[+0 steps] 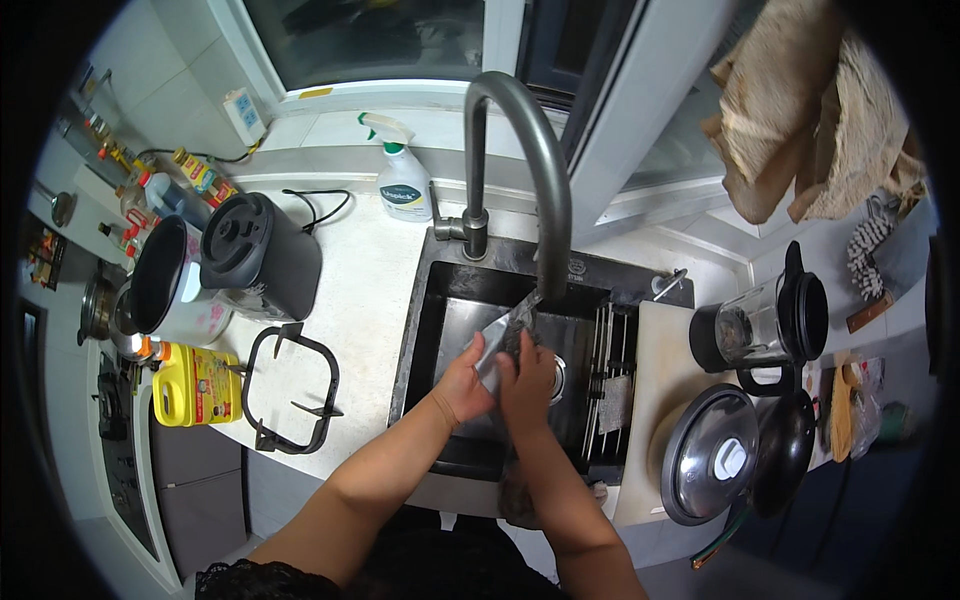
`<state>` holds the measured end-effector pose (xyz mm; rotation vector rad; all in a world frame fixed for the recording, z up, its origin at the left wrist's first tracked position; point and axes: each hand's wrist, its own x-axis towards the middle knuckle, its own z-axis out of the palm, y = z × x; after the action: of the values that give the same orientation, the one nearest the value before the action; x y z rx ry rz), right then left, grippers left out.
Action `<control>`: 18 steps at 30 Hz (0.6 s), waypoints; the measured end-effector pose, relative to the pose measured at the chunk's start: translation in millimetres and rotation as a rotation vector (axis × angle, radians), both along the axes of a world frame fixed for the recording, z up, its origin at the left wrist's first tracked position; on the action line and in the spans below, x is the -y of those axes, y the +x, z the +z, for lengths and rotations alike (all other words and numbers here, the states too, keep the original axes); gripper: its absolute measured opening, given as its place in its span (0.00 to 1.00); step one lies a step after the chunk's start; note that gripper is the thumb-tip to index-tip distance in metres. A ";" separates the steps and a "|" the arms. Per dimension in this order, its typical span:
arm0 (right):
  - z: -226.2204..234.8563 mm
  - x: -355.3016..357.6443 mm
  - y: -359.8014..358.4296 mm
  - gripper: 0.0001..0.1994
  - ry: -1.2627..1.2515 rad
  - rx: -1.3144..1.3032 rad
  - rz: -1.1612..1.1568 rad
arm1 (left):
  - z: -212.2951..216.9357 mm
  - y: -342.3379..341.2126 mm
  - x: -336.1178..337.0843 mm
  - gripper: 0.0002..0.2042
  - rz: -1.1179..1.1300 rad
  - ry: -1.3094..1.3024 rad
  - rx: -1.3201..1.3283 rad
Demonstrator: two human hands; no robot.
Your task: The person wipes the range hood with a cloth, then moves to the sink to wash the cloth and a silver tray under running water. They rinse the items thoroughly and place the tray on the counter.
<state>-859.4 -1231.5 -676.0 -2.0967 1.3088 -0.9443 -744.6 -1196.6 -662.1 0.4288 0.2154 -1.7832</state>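
Note:
Over the dark sink, my left hand is closed on a flat silvery metal piece, tilted up toward the tap's mouth. My right hand is pressed against the piece from the other side, fingers bent around a dark grey crumpled pad. Whether the pad is cloth or scouring mesh I cannot make out. Just above both hands ends the spout of the tall grey tap; no water stream is plainly visible. The metal piece's lower part is hidden by my fingers.
A wire rack spans the sink's right side, beside a cutting board. Farther right are a lidded pot and a blender jug. At left stand a pan support, a yellow jug and a dark grey container. A spray bottle stands behind.

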 end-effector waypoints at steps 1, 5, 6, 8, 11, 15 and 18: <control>-4.1 12.5 -1.5 0.19 0.044 0.015 -0.029 | 3.7 -0.9 -3.5 0.28 0.003 -0.006 0.009; 1.4 -9.7 8.4 0.13 0.019 0.018 0.070 | -12.3 11.7 -9.3 0.28 0.014 -0.025 -0.009; 3.5 -22.0 10.0 0.11 -0.021 -0.005 0.146 | -11.1 14.1 -12.6 0.28 0.017 -0.028 -0.016; 6.6 -12.6 15.5 0.10 0.017 0.050 0.049 | -6.8 13.8 -16.2 0.29 0.023 -0.018 -0.033; -4.6 26.4 10.6 0.11 0.094 0.125 -0.097 | 4.2 3.4 -15.5 0.29 0.009 -0.015 -0.035; 16.2 -10.5 10.3 0.10 -0.036 0.048 0.138 | -1.4 14.4 -17.8 0.28 0.020 -0.040 -0.007; 19.7 3.2 8.9 0.10 0.007 0.044 -0.053 | 7.7 6.5 -20.4 0.28 0.030 -0.047 0.019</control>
<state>-850.5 -1234.7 -656.3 -2.0334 1.3490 -1.0007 -738.1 -1176.1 -654.3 0.4070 0.1653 -1.7501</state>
